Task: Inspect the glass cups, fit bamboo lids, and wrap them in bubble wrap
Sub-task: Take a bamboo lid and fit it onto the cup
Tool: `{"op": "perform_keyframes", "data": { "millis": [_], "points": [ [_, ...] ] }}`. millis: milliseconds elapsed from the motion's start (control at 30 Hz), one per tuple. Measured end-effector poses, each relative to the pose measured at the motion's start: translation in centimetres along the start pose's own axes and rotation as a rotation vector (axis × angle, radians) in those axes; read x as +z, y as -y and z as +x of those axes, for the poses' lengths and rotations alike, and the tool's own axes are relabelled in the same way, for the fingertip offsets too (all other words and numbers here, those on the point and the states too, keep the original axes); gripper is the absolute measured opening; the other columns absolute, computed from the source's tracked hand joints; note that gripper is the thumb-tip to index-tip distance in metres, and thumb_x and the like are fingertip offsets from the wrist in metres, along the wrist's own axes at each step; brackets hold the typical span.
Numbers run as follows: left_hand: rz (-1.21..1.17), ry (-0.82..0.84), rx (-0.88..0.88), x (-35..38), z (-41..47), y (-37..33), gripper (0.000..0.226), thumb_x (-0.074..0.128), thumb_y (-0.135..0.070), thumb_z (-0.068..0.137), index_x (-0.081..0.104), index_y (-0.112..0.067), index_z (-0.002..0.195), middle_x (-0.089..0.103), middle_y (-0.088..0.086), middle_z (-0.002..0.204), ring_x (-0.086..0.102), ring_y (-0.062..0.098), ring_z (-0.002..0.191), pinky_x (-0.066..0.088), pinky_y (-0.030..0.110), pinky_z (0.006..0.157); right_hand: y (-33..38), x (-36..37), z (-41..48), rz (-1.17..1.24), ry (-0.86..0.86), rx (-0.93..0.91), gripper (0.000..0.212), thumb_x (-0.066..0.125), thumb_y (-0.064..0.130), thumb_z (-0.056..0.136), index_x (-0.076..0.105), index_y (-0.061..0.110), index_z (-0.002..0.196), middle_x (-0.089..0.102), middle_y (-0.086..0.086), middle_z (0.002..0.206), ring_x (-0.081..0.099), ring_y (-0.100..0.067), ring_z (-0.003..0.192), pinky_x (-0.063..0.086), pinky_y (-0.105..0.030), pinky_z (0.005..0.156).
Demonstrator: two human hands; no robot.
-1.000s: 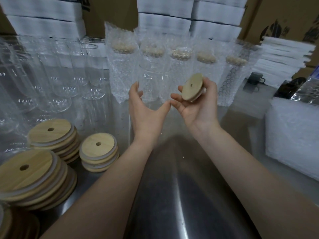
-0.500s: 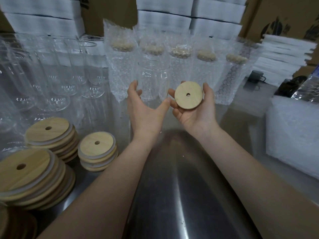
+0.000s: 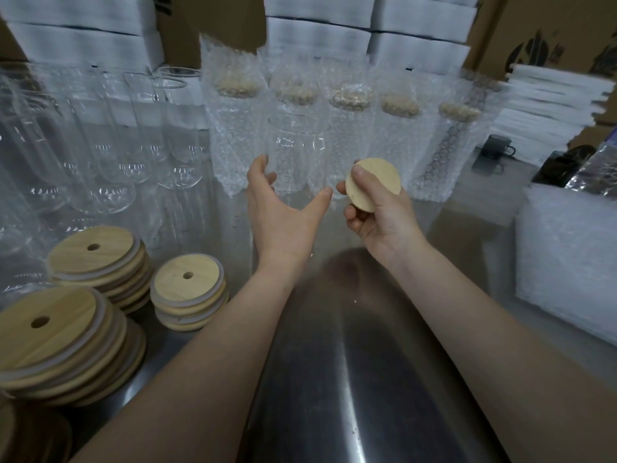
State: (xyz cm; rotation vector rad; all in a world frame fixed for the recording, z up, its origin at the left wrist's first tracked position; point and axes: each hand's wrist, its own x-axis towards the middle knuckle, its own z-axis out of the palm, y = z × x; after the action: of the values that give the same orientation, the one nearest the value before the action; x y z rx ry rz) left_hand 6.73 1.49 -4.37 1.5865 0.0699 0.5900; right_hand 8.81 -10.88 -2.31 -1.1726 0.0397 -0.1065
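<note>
Right hand (image 3: pixel 384 218) grasps one bamboo lid (image 3: pixel 379 180): thumb pressed across its upper face, fingers curled under the rim, disc tilted toward the camera. The lid is in the air just right of an unwrapped glass cup (image 3: pixel 298 145), not on it. The cup stands upright on the steel table (image 3: pixel 350 379), mouth uncovered, nothing visible inside. Left hand (image 3: pixel 283 215) is released, palm up, thumb spread toward the right hand and fingers reaching to the cup's lower left side; contact with the glass cannot be told. Behind the cup, a row of five wrapped cups (image 3: pixel 235 128), each upright in a bubble-wrap sleeve with a lid showing tan through the film near the top. To the left, a cluster of bare glasses (image 3: pixel 117 145), upright, open-mouthed, with no contents seen. Lower left, several lid stacks (image 3: pixel 187 289), each top disc with a single hole. Right edge, a pile of bubble wrap (image 3: pixel 567 262). White boxes (image 3: pixel 317 35) are stacked along the back.
</note>
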Motion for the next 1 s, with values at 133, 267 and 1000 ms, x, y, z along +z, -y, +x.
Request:
{"op": "perform_keyframes", "data": {
  "millis": [133, 267, 1000],
  "points": [
    [-0.009, 0.006, -0.002, 0.03, -0.03, -0.02, 0.089, 0.082, -0.032, 0.076, 0.026, -0.029, 0.146, 0.041, -0.001, 0.138, 0.040, 0.011, 0.131, 0.035, 0.038, 0.112, -0.07, -0.05, 0.21, -0.002, 0.004, 0.009, 0.034, 0.061, 0.042, 0.095, 0.059, 0.014, 0.115, 0.073, -0.008, 0.074, 0.050, -0.014, 0.041, 0.039, -0.020, 0.041],
    [-0.006, 0.005, 0.000, 0.07, -0.03, 0.06, 0.090, 0.082, -0.032, 0.076, 0.026, -0.028, 0.146, 0.041, -0.001, 0.138, 0.040, 0.011, 0.131, 0.035, 0.038, 0.112, -0.02, -0.10, 0.34, 0.049, 0.045, 0.034, 0.042, 0.040, 0.050, 0.102, 0.058, 0.012, 0.105, 0.073, -0.010, 0.073, 0.050, -0.016, 0.041, 0.040, -0.021, 0.041],
    [-0.011, 0.008, 0.000, 0.09, 0.05, 0.10, 0.089, 0.083, -0.032, 0.075, 0.027, -0.027, 0.145, 0.042, -0.001, 0.137, 0.041, 0.012, 0.130, 0.036, 0.041, 0.112, -0.16, 0.34, 0.52, 0.235, 0.113, 0.041, 0.035, 0.060, 0.028, 0.096, 0.049, 0.025, 0.129, 0.054, -0.014, 0.106, 0.068, -0.023, 0.062, 0.056, -0.031, 0.054]
  ]
}}
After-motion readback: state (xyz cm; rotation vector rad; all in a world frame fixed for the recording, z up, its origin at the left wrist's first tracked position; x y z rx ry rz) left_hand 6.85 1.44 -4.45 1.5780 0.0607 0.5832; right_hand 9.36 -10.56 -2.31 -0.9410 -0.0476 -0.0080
